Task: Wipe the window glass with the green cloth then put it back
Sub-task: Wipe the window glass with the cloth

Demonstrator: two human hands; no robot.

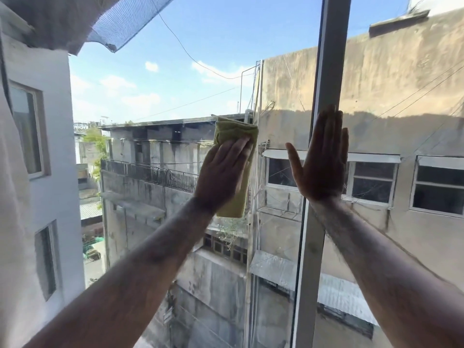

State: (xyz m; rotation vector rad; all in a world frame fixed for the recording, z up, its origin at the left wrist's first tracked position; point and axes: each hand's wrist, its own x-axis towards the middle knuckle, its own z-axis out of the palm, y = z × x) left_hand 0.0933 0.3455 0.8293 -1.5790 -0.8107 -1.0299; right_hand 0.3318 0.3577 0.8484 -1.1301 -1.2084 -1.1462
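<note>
The window glass [155, 96] fills the view, split by a grey upright frame bar [329, 71]. A folded green cloth [236, 131] lies flat against the left pane at mid-height. My left hand [223, 172] presses on it with the palm, fingers pointing up; the cloth sticks out above the fingertips and below the wrist. My right hand [321, 159] rests flat and spread over the frame bar and the glass beside it, holding nothing.
A pale curtain [15, 222] hangs along the left edge. Through the glass are concrete buildings, cables, a dark net [125, 21] at the top and blue sky.
</note>
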